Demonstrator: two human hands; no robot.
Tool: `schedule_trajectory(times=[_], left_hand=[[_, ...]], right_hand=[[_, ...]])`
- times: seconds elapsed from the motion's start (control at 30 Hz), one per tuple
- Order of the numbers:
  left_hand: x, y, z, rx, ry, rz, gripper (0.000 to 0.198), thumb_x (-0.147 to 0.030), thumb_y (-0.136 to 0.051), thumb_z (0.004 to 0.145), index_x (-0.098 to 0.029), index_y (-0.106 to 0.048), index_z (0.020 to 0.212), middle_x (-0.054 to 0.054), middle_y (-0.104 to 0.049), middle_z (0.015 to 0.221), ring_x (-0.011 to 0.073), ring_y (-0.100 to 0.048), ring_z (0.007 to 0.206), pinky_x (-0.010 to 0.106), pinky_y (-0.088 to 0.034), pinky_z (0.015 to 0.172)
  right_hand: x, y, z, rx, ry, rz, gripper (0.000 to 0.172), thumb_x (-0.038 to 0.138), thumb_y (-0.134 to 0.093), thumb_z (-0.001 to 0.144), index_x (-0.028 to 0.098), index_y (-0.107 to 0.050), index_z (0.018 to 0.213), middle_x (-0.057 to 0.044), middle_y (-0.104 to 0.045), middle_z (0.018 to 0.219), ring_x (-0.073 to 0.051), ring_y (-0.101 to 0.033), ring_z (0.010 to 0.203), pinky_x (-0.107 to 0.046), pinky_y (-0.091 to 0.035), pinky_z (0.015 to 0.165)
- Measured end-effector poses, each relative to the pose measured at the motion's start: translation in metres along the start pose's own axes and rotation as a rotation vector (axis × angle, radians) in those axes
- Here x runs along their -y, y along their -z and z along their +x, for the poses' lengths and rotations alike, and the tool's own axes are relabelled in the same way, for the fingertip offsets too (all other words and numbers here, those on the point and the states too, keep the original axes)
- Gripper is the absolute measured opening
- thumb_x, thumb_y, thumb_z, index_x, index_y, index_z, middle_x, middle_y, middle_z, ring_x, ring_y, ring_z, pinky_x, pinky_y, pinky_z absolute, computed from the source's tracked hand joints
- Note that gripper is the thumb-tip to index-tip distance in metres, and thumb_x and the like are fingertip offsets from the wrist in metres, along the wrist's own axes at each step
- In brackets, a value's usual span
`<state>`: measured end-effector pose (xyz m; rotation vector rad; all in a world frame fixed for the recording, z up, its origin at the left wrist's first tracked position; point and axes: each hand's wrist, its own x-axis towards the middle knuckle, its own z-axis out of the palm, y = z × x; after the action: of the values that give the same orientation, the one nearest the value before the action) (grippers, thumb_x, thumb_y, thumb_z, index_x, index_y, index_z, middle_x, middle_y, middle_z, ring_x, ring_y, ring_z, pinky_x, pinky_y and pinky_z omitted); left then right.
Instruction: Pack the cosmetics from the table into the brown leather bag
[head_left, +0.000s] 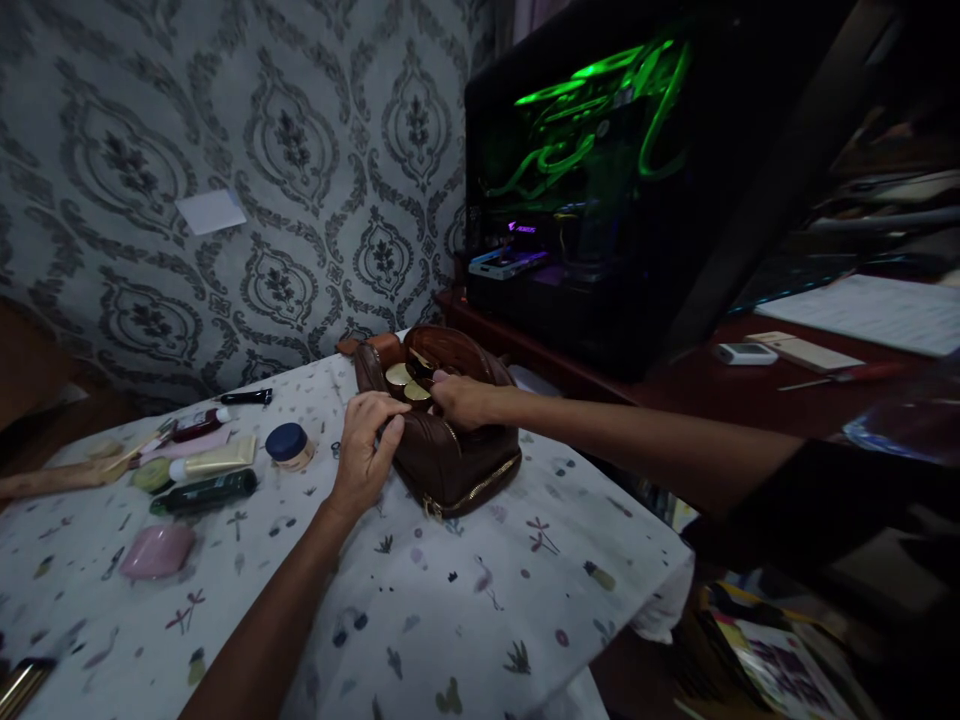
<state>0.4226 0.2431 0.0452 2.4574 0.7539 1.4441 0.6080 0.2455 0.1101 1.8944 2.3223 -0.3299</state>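
A brown leather toiletry bag with a gold zipper stands unzipped on the patterned cloth. My left hand grips its near left rim, fingers over the edge and thumb along the outer side. My right hand reaches into the opening from the right; its fingertips are partly hidden inside, so what they hold does not show. Beside them in the bag are gold round lids and a dark item with a gold edge.
Left on the cloth are a blue-lidded jar, a dark green tube, a cream tube, a pink soap-like block and a black tube. A computer case with green lights stands behind, on a red-brown desk.
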Motion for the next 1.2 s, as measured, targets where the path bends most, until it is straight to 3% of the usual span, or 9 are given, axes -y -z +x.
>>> schedule_trajectory(times=[0.13, 0.3, 0.53, 0.77, 0.83, 0.97, 1.07, 1.2], left_hand=[[0.001, 0.0, -0.001, 0.015, 0.007, 0.028, 0.032, -0.04, -0.038, 0.103, -0.022, -0.065, 0.101, 0.006, -0.068, 0.103, 0.0217, -0.054, 0.109, 0.041, -0.042, 0.101], [0.001, 0.0, -0.001, 0.015, -0.011, 0.032, 0.03, -0.039, -0.039, 0.103, -0.023, -0.064, 0.104, 0.006, -0.068, 0.105, 0.0213, -0.053, 0.11, 0.041, -0.042, 0.101], [0.003, 0.0, -0.002, 0.027, -0.003, 0.044, 0.029, -0.038, -0.038, 0.103, -0.023, -0.064, 0.105, 0.006, -0.067, 0.107, 0.022, -0.053, 0.112, 0.041, -0.042, 0.101], [0.003, 0.0, -0.003, 0.025, -0.012, 0.036, 0.028, -0.036, -0.04, 0.102, -0.023, -0.063, 0.108, 0.006, -0.067, 0.108, 0.0224, -0.052, 0.113, 0.042, -0.041, 0.102], [0.003, 0.0, -0.003, 0.025, -0.009, 0.041, 0.028, -0.036, -0.04, 0.102, -0.023, -0.063, 0.108, 0.006, -0.067, 0.108, 0.0225, -0.052, 0.113, 0.042, -0.041, 0.102], [0.002, 0.0, -0.002, 0.025, -0.005, 0.044, 0.028, -0.037, -0.039, 0.102, -0.023, -0.063, 0.107, 0.006, -0.067, 0.108, 0.0226, -0.052, 0.113, 0.042, -0.041, 0.102], [0.0, 0.001, -0.001, 0.043, -0.002, 0.057, 0.029, -0.037, -0.038, 0.102, -0.022, -0.063, 0.108, 0.007, -0.067, 0.108, 0.0228, -0.052, 0.113, 0.042, -0.041, 0.102], [-0.005, 0.006, 0.003, 0.072, 0.018, 0.071, 0.03, -0.034, -0.036, 0.103, -0.022, -0.064, 0.101, 0.006, -0.068, 0.102, 0.0216, -0.053, 0.107, 0.037, -0.043, 0.096]], right_hand=[[-0.002, -0.009, -0.006, -0.035, 0.015, 0.022, 0.034, 0.028, -0.056, 0.091, 0.011, -0.065, 0.119, -0.022, -0.054, 0.137, -0.033, -0.065, 0.113, -0.035, -0.053, 0.088], [-0.004, -0.01, -0.01, -0.045, -0.011, 0.075, 0.03, 0.028, -0.06, 0.088, 0.011, -0.067, 0.112, -0.022, -0.061, 0.126, -0.034, -0.067, 0.106, -0.037, -0.055, 0.08], [-0.006, -0.012, -0.012, -0.073, 0.006, 0.096, 0.03, 0.031, -0.059, 0.088, 0.014, -0.067, 0.111, -0.021, -0.064, 0.121, -0.034, -0.068, 0.105, -0.036, -0.054, 0.08], [-0.007, -0.016, -0.014, -0.121, 0.063, 0.036, 0.037, 0.027, -0.057, 0.09, 0.008, -0.064, 0.121, -0.026, -0.044, 0.15, -0.035, -0.064, 0.116, -0.039, -0.051, 0.093], [-0.008, -0.017, -0.012, -0.141, 0.052, 0.067, 0.037, 0.031, -0.06, 0.088, 0.009, -0.066, 0.117, -0.025, -0.051, 0.144, -0.033, -0.067, 0.111, -0.036, -0.053, 0.086], [-0.009, -0.019, -0.008, -0.15, 0.039, 0.249, 0.025, 0.033, -0.063, 0.086, 0.014, -0.07, 0.099, -0.015, -0.072, 0.113, -0.026, -0.07, 0.099, -0.027, -0.049, 0.075], [-0.009, -0.022, -0.004, -0.232, 0.01, 0.413, 0.02, 0.029, -0.068, 0.081, 0.014, -0.067, 0.095, -0.01, -0.074, 0.099, -0.022, -0.069, 0.091, -0.023, -0.045, 0.069], [-0.012, -0.029, 0.003, -0.365, -0.043, 0.591, 0.028, 0.028, -0.075, 0.075, 0.015, -0.061, 0.095, -0.004, -0.07, 0.091, -0.016, -0.063, 0.082, -0.021, -0.042, 0.065]])
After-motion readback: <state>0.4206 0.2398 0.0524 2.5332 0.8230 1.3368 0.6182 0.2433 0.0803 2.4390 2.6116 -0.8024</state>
